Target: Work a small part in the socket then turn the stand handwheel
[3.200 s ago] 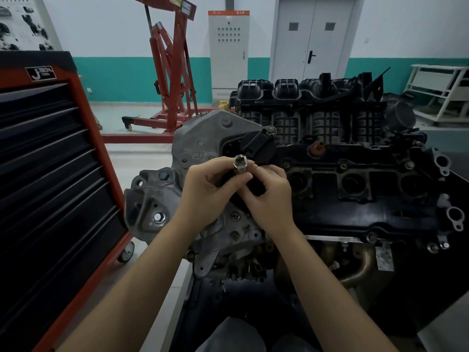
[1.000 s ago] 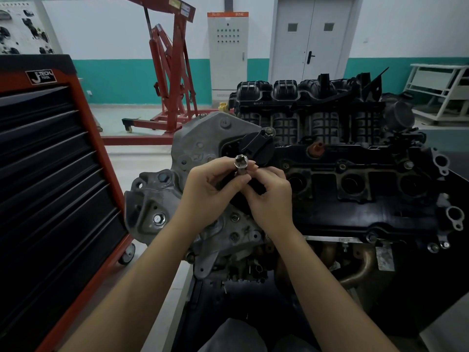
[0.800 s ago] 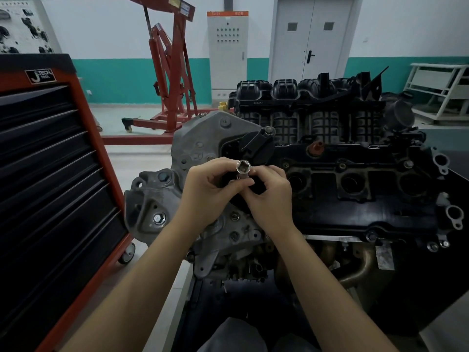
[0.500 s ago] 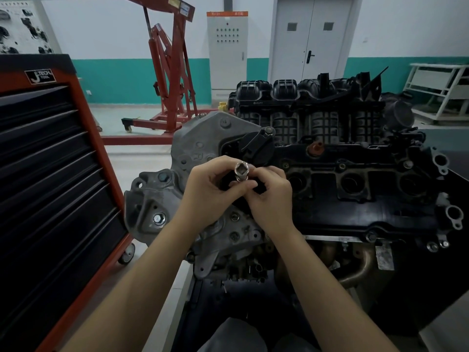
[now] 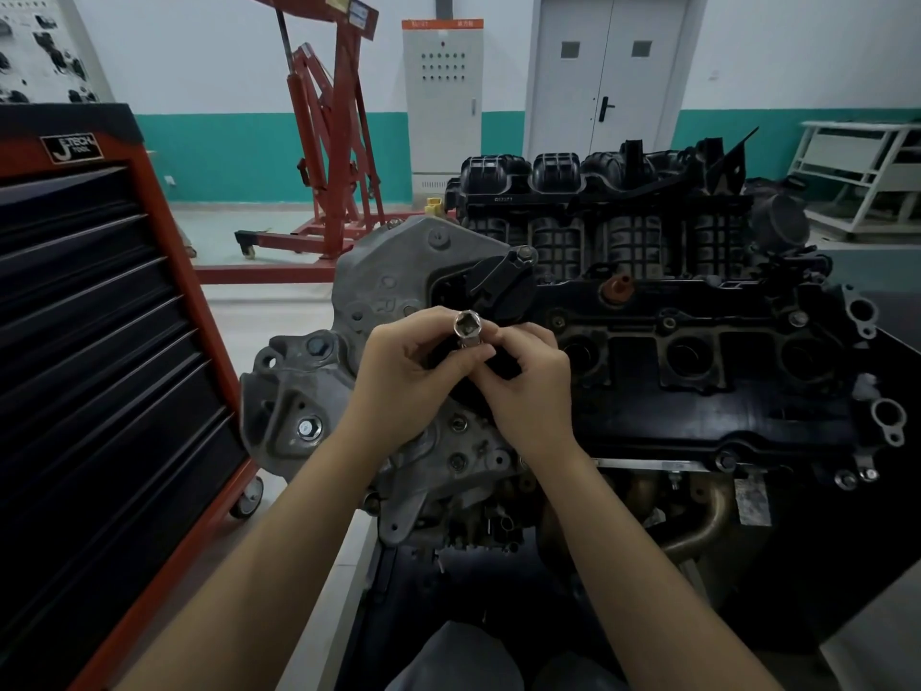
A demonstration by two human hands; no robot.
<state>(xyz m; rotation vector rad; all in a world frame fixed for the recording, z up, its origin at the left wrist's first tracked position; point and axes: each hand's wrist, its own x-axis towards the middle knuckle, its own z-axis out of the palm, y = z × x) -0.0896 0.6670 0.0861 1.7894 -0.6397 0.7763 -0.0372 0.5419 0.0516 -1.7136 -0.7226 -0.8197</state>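
Above the engine's [image 5: 648,391] near end, your left hand [image 5: 403,371] and right hand [image 5: 523,386] both pinch a metal socket [image 5: 467,327], hex mouth up (no wrench handle visible). By appearances it's not yet on any bolt. Tool cabinet [image 5: 99,366] crowds your left; open floor lies beyond, toward the red hoist [image 5: 329,142].

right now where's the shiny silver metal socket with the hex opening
In the head view the shiny silver metal socket sits at centre frame, pinched between the left hand and right hand, just in front of the black engine cover.
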